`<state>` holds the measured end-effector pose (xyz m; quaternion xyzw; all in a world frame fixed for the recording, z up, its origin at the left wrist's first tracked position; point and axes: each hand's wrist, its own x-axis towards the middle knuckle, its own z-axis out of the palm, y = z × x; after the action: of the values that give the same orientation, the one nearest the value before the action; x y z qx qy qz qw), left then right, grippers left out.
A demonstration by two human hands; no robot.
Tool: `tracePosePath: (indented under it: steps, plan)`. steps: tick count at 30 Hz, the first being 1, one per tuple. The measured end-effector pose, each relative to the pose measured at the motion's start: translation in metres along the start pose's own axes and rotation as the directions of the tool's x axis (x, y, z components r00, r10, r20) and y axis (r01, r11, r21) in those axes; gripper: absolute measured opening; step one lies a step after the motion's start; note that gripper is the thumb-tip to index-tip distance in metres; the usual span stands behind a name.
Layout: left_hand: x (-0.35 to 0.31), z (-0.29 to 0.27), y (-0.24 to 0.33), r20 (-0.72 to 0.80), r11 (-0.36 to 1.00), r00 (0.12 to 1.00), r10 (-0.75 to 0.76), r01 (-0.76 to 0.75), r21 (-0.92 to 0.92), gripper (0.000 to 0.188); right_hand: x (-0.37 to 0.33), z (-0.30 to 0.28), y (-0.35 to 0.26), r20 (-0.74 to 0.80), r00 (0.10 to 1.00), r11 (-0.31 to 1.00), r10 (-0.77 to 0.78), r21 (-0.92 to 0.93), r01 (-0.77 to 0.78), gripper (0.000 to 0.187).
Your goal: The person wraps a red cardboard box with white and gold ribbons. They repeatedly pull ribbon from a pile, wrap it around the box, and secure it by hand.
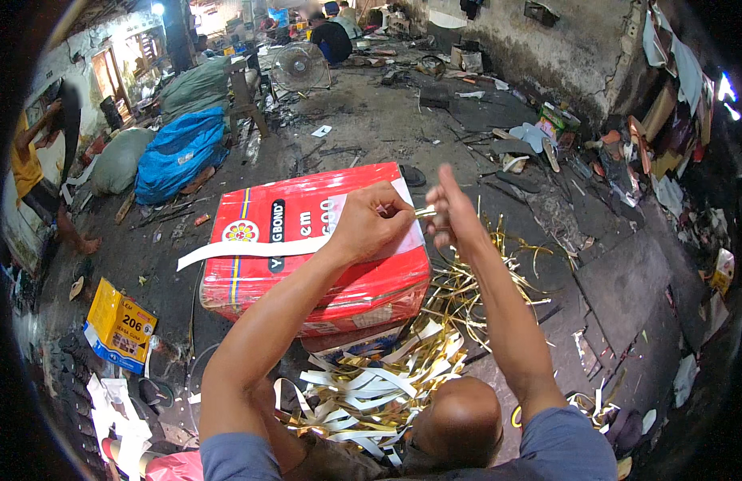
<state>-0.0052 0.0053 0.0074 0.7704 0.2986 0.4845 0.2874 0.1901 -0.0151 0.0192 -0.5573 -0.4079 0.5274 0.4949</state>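
Note:
A red cardboard box [315, 293] stands in front of me. My left hand [375, 220] is closed in a pinch above its right part, holding a long white strip [266, 248]. The strip's free end hangs out over the box's left side. A short gold end [424, 212] pokes out from the left fingertips toward my right hand [452, 210], which is slightly blurred. Its fingers are apart and the palm faces the left hand; whether they touch the gold end is hard to see. Thin gold strips [459, 293] lie beside the box, and white and gold strips [387, 385] are heaped by my knee.
A yellow carton [121, 325] lies at left, near white scraps [118, 417]. Blue [182, 156] and green sacks [196, 88] and a fan [300, 67] stand farther off. One person [332, 40] sits at the back, another [36, 160] at far left. Debris lines the right wall.

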Motion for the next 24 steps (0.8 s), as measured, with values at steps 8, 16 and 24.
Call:
tracePosePath:
  steps: [8, 16, 24]
  plan:
    - [-0.007, 0.004, -0.005, 0.003, 0.999, 0.999, -0.04, 0.04, -0.028, 0.005, 0.049, 0.022, 0.027, 0.023, 0.842, 0.629, -0.539, -0.654, 0.42, 0.035]
    - [-0.005, 0.003, -0.009, 0.038, 0.985, 0.991, -0.132, 0.135, -0.103, 0.003, 0.063, 0.022, 0.102, -0.115, 0.852, 0.816, -0.511, -0.377, 0.438, 0.038]
    - [-0.002, 0.002, -0.004, 0.03, 0.993, 0.992, -0.12, 0.121, -0.008, 0.003, 0.072, 0.005, 0.238, -0.162, 0.972, 0.985, -0.171, -0.025, 0.169, 0.026]
